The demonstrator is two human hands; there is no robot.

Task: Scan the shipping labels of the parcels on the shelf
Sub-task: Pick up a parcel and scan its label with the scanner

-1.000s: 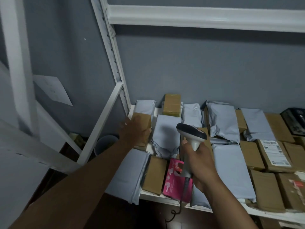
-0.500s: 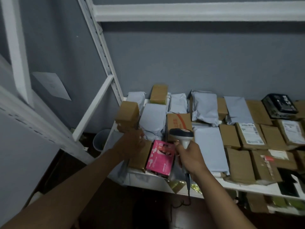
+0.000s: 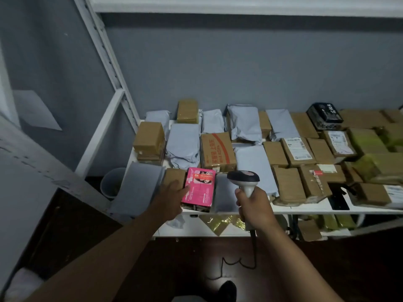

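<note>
The pink box (image 3: pixel 199 188) stands at the front edge of the white shelf (image 3: pixel 305 209), among brown and grey parcels; the left hand (image 3: pixel 172 196) touches its left side, though whether the fingers grip it I cannot tell; the right hand (image 3: pixel 254 203) clenches the scanner (image 3: pixel 243 180) just beside it; no label shows on it, so the box likely needs turning before scanning.
</note>
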